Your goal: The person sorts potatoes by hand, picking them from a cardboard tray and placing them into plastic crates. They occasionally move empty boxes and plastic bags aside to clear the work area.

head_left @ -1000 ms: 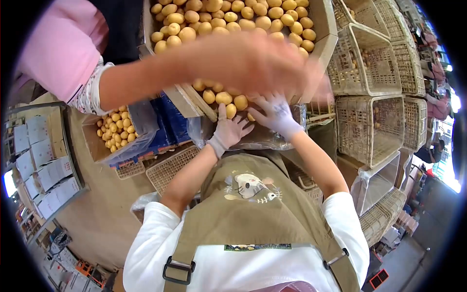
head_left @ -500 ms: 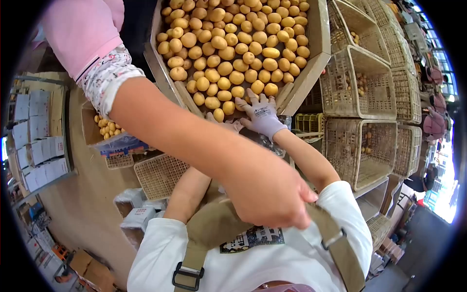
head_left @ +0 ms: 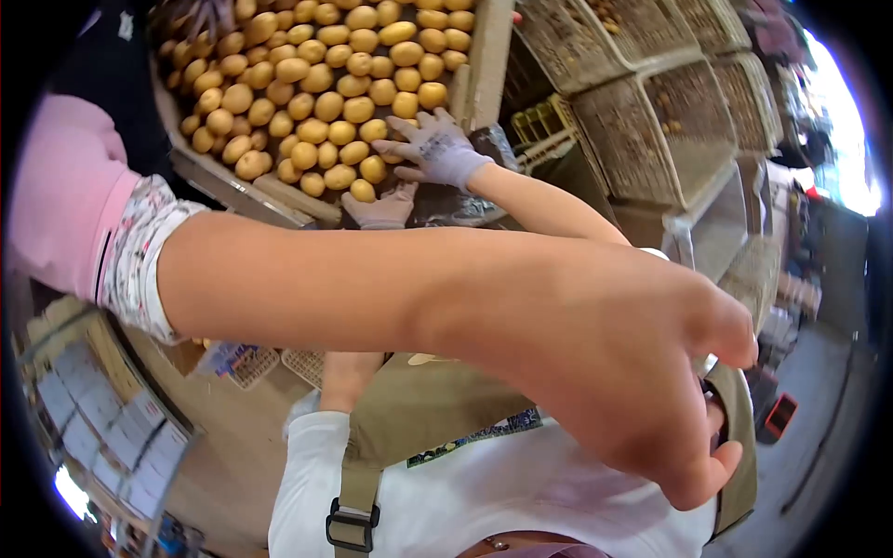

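Both my hands wear light grey-lilac gloves and are at the near corner of a bin of small yellow potatoes. My right hand is spread open over the bin's near right corner, its fingertips beside the closest potatoes. My left hand lies just left of it, palm down with fingers apart, close to a single potato at the near end. Neither hand is closed around a potato. Another person's bare arm in a pink sleeve crosses in front of me, hiding my left forearm, and its hand is at my apron strap.
The bin's wooden rim borders the potatoes. Plastic crates are stacked on the right. At the bin's far left is another person's gloved hand. White boxes stand at lower left beside the floor.
The view has turned, so the bin appears further up and left. The other person's arm has come closer and reached further right along my strap. My hands remain at the bin's near corner.
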{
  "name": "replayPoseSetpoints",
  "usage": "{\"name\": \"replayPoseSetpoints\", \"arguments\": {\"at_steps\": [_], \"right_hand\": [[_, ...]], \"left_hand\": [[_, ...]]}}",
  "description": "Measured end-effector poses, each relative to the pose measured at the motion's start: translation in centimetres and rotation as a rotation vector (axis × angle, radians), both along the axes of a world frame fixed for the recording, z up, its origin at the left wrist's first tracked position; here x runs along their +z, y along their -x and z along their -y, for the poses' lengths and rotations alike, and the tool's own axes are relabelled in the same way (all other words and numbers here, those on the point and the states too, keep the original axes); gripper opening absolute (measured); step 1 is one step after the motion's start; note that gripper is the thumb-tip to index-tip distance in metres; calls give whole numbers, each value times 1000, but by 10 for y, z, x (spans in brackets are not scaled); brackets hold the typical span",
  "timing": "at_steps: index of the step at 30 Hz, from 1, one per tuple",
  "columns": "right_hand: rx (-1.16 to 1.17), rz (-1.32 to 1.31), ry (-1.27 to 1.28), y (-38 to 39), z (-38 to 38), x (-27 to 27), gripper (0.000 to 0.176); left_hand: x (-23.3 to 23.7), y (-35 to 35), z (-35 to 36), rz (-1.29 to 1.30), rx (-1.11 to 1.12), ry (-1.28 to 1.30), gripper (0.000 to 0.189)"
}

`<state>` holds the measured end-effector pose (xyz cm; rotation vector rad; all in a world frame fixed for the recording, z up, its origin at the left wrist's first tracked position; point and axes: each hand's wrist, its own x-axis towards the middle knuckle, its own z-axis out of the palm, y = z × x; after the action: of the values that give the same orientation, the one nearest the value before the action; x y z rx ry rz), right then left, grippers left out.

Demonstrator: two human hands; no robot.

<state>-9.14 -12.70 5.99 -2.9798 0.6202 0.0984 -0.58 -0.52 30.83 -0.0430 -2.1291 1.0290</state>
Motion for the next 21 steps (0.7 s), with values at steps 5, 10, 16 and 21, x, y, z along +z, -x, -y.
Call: {"name": "replayPoseSetpoints", "arguments": {"at_steps": [5,10,16,21], "right_hand": [[-18,-27,31,2,-1,-5,51],[-35,-43,21,-1,-1,1,51],[9,-22,49,-1,-1,-1,52],[13,-50,49,-6,-2,8,57]], "left_hand": [[25,7,3,-79,-107,188,31],[34,-2,3,-136,-37,266,27],[21,-3,-12,-42,116,294,26],[-27,-19,-41,-289,279,-163,30]]}}
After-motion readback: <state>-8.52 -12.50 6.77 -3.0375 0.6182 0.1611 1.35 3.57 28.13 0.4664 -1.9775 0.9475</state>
